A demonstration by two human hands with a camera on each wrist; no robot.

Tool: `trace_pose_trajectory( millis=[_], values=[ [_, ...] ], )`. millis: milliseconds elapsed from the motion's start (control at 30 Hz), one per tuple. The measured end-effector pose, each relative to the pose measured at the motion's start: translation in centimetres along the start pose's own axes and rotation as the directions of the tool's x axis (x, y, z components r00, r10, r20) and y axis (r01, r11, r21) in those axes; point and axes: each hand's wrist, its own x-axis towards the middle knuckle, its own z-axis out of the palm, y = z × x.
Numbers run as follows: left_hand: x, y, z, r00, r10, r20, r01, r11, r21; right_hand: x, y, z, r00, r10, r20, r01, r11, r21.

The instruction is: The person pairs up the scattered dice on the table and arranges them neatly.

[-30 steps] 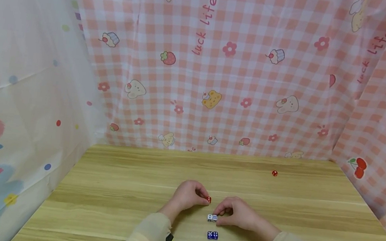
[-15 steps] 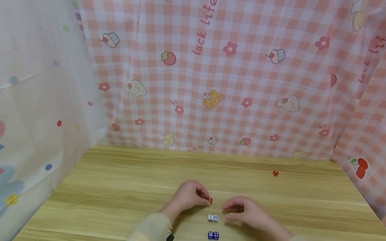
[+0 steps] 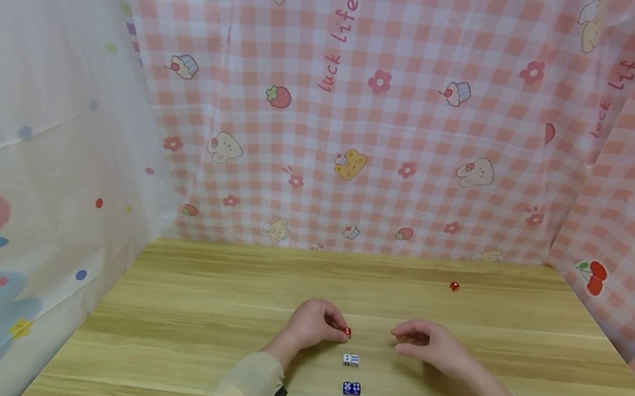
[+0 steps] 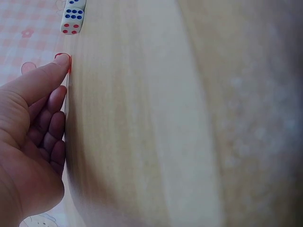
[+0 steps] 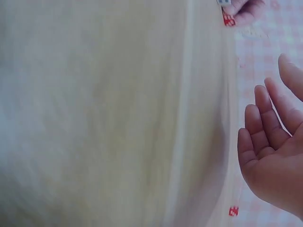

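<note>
- Left hand [image 3: 310, 324] pinches the red die [image 3: 346, 332]: hold this grip light, die flat on the surface [image 3: 208, 317].
- Right hand [image 3: 430, 345] released, empty: keep it clear of the white die [image 3: 350, 360].

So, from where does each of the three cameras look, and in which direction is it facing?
Head: worn on the head, faces forward and down at the wooden table; shows left hand, right hand, both sleeves.
Left wrist: at the left wrist, looks along the table; shows that hand's fingers pinching a red die.
Right wrist: at the right wrist, looks across the table; shows open fingers.
Shared: head and left wrist both show the white die.
</note>
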Motion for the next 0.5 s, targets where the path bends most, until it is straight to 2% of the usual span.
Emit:
trace_pose_trajectory(
  millis=[233, 500],
  values=[
    [-0.1, 0.0, 0.1, 1.0, 0.015, -0.003, -0.015, 1.0, -0.008, -0.2, 1.4, -2.9, 0.992, 0.053, -0.115, -0.055, 0.998, -0.016],
    [-0.2, 0.1, -0.1, 1.0, -0.01, -0.003, 0.01, 1.0, -0.009, -0.2, 3.7, -6.9, 0.955, 0.124, -0.269, -0.139, 0.989, -0.04]
  ],
)
